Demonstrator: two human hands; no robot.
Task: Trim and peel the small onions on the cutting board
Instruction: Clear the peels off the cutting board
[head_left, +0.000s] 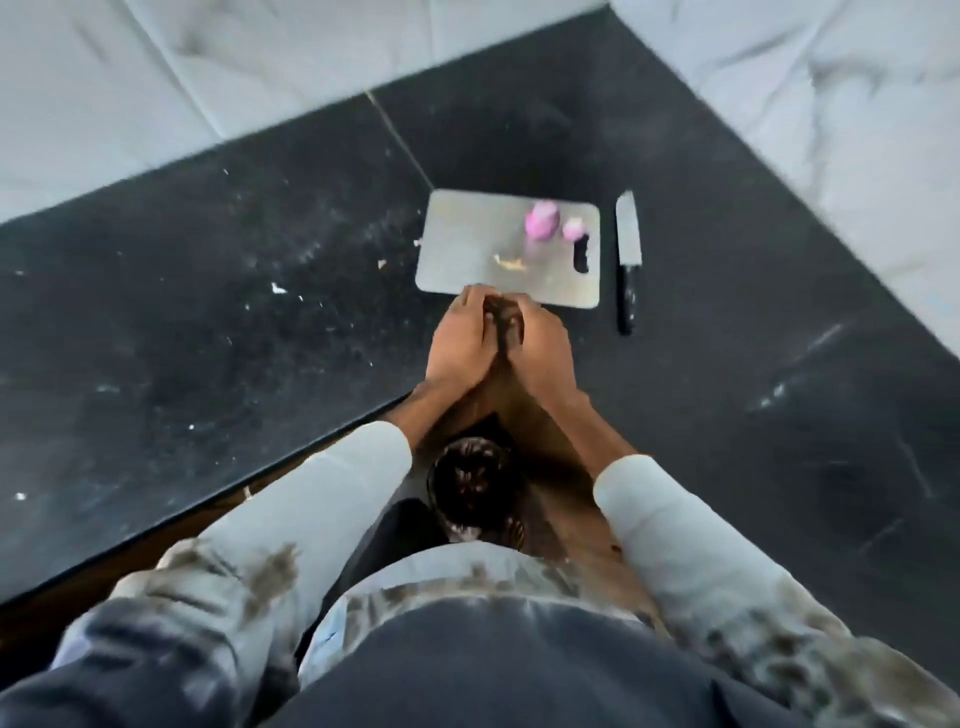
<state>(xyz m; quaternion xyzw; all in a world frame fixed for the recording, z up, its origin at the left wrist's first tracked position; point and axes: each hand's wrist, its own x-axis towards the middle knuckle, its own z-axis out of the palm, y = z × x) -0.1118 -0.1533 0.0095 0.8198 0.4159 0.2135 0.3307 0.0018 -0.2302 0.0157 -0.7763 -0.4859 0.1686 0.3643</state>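
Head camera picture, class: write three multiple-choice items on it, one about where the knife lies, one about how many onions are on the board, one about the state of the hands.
1. Where is the knife?
A. on the cutting board
B. on the counter, right of the cutting board
C. in a hand

2. How many pink onions are on the board?
A. two
B. four
C. none

3. How are the left hand and right hand?
A. far apart
B. close together at the board's near edge
C. gripping the knife

Answers: 1 B, it lies on the dark counter; 2 A, two show near the handle hole; 3 B, their fingers meet there.
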